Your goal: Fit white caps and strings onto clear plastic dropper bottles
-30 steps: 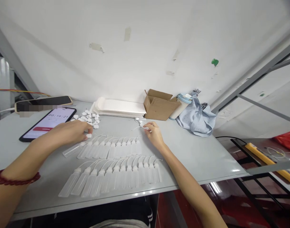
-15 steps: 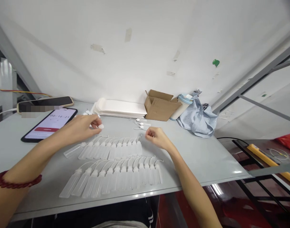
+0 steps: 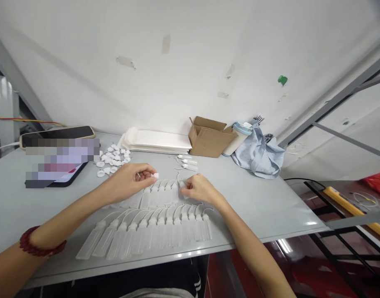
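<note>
My left hand (image 3: 134, 180) pinches a small white cap (image 3: 156, 175) between thumb and fingertips, above the back row of bottles. My right hand (image 3: 199, 188) is closed on a small clear plastic bottle (image 3: 182, 184) at that row's right end; my fingers hide part of it. The back row of translucent bottles (image 3: 161, 198) has thin white curved nozzles, its left part covered by my left hand. Nearer the table edge lies a front row of the same bottles (image 3: 152, 236). A heap of loose white caps (image 3: 115, 156) lies beyond my left wrist.
Several small bottles (image 3: 190, 167) lie behind my right hand. Along the wall stand a stack of white sheets (image 3: 158, 140), an open cardboard box (image 3: 210, 142), a tumbler (image 3: 238, 138) and a blue cloth bag (image 3: 260, 155). Two phones, one black-cased (image 3: 71, 176), lie at left.
My left hand has moved right with a cap, uncovering the heap of caps. My right hand has come down slightly to the right end of the back row and grips a bottle there.
</note>
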Action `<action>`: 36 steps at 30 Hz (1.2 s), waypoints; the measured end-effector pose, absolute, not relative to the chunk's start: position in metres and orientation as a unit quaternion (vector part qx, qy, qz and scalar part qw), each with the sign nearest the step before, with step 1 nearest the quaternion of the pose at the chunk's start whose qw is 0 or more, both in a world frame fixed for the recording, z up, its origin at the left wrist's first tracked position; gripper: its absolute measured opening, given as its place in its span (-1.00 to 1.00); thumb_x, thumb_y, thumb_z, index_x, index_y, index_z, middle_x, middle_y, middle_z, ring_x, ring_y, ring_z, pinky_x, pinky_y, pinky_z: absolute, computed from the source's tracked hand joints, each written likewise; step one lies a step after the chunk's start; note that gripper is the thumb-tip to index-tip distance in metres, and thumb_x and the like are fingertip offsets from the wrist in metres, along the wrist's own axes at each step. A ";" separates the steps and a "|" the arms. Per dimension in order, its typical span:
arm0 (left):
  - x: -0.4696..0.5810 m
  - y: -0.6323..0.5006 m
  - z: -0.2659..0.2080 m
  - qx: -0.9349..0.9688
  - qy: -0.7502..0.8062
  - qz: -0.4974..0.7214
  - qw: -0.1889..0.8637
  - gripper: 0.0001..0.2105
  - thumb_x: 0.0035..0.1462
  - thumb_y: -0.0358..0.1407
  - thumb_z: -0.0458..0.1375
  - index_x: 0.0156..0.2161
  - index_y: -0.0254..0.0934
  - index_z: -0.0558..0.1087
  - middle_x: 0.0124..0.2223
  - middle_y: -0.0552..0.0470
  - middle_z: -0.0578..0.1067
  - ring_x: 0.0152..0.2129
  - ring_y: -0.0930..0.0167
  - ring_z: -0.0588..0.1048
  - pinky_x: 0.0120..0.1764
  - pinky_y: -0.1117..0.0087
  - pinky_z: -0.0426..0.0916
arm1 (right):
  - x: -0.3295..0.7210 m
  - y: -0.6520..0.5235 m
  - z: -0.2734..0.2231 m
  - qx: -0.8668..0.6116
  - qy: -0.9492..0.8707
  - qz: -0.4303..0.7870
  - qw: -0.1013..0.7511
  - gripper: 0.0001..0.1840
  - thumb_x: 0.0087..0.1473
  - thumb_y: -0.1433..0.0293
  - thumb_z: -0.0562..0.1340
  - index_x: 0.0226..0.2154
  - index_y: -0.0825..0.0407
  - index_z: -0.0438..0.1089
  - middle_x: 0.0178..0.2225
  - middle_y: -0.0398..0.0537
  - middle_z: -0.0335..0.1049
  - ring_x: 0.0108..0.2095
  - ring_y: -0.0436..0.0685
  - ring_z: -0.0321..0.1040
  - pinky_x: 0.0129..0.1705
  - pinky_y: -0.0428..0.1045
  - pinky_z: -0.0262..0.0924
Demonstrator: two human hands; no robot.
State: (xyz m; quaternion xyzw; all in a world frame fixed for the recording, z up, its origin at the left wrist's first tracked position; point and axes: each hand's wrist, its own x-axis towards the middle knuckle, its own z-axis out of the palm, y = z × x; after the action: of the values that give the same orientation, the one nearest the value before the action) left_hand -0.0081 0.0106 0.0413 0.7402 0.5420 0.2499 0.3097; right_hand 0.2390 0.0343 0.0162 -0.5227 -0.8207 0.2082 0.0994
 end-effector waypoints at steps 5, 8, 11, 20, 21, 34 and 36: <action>-0.002 0.006 0.042 0.723 0.531 0.272 0.349 -0.61 0.04 0.06 0.12 -0.25 -0.23 0.52 -0.35 0.00 0.56 -0.41 0.31 0.49 -0.34 0.36 0.36 | 0.243 0.035 0.014 -0.501 -0.814 0.173 0.238 -0.78 -0.02 0.32 0.26 -0.56 0.04 0.25 -0.65 -0.23 0.25 -0.63 -0.06 0.15 -0.53 -0.12 0.01; 0.001 0.003 0.043 0.725 0.505 0.277 0.378 -0.64 0.06 0.04 0.12 -0.28 -0.21 0.53 -0.39 0.04 0.54 -0.45 0.35 0.47 -0.39 0.41 0.34 | 0.244 0.036 0.006 -0.440 -0.827 0.141 0.319 -0.79 0.04 0.25 0.25 -0.40 0.04 0.28 -0.51 -0.15 0.38 -0.60 -0.05 0.25 -0.54 -0.13 0.08; 0.005 0.000 0.044 0.731 0.488 0.269 0.394 -0.67 0.09 0.02 0.10 -0.34 -0.19 0.54 -0.49 0.10 0.48 -0.54 0.42 0.39 -0.46 0.46 0.28 | 0.240 0.035 -0.003 -0.387 -0.847 0.061 0.358 -0.79 0.12 0.22 0.21 -0.34 0.03 0.30 -0.43 -0.08 0.44 -0.59 -0.04 0.30 -0.55 -0.12 0.11; 0.010 -0.001 0.039 0.704 0.495 0.257 0.439 -0.67 0.12 -0.03 0.08 -0.51 -0.23 0.39 -0.63 0.17 0.32 -0.65 0.46 0.35 -0.54 0.47 0.21 | 0.224 0.019 -0.006 -0.284 -0.872 -0.058 0.394 -0.90 0.22 0.32 0.16 -0.25 0.01 0.29 -0.32 0.02 0.49 -0.36 0.06 0.46 -0.43 -0.10 0.28; 0.010 -0.001 0.039 0.701 0.489 0.259 0.451 -0.66 0.12 -0.05 0.08 -0.53 -0.24 0.36 -0.63 0.17 0.33 -0.65 0.46 0.37 -0.52 0.46 0.23 | 0.223 0.018 -0.006 -0.283 -0.871 -0.064 0.396 -0.91 0.22 0.33 0.17 -0.25 0.01 0.29 -0.32 0.02 0.49 -0.34 0.06 0.47 -0.42 -0.10 0.30; 0.009 -0.004 0.038 0.706 0.433 0.330 0.454 -0.69 0.07 -0.04 0.19 -0.21 -0.23 0.48 -0.35 0.00 0.60 -0.36 0.29 0.58 -0.23 0.27 0.48 | 0.223 0.013 -0.002 -0.263 -0.868 -0.020 0.421 -0.86 0.22 0.31 0.18 -0.20 0.03 0.31 -0.32 0.04 0.51 -0.47 0.02 0.42 -0.44 -0.09 0.34; 0.009 -0.003 0.040 0.694 0.443 0.323 0.467 -0.69 0.07 -0.03 0.18 -0.22 -0.22 0.49 -0.38 0.02 0.60 -0.40 0.31 0.58 -0.27 0.28 0.50 | 0.223 0.014 -0.002 -0.263 -0.864 -0.013 0.428 -0.86 0.21 0.32 0.19 -0.20 0.03 0.31 -0.31 0.04 0.50 -0.46 0.02 0.42 -0.45 -0.10 0.34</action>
State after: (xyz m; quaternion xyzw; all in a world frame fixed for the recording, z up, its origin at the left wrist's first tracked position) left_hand 0.0093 -0.0035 0.0401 0.6936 0.4430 0.3233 0.4670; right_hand 0.2227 0.0136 -0.0024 -0.2629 -0.8645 -0.0131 0.4283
